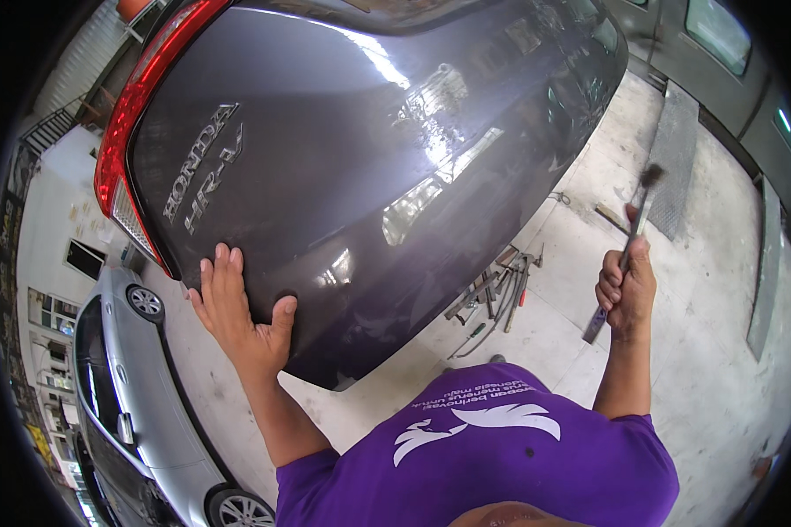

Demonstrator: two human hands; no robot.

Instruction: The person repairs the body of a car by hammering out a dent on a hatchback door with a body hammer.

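A dark grey car tailgate (325,176) with chrome lettering fills the upper middle. My left hand (242,312) lies flat on its lower left corner, fingers stretched out and thumb apart, just below the lettering. Off to the right and clear of the panel, my right hand (626,285) is wrapped round a long, slim hand tool (597,325) with a flat metallic shaft. The tool is held tilted, its dark, blurred head pointing up and away from me. Blur keeps me from telling the exact kind of tool.
Several hand tools (511,285) lie heaped on the pale floor (712,386) beside the tailgate's lower edge. A red tail light (119,145) borders the panel at left. Farther left stands a silver car (154,386). Long metal plates (677,162) lie at the right.
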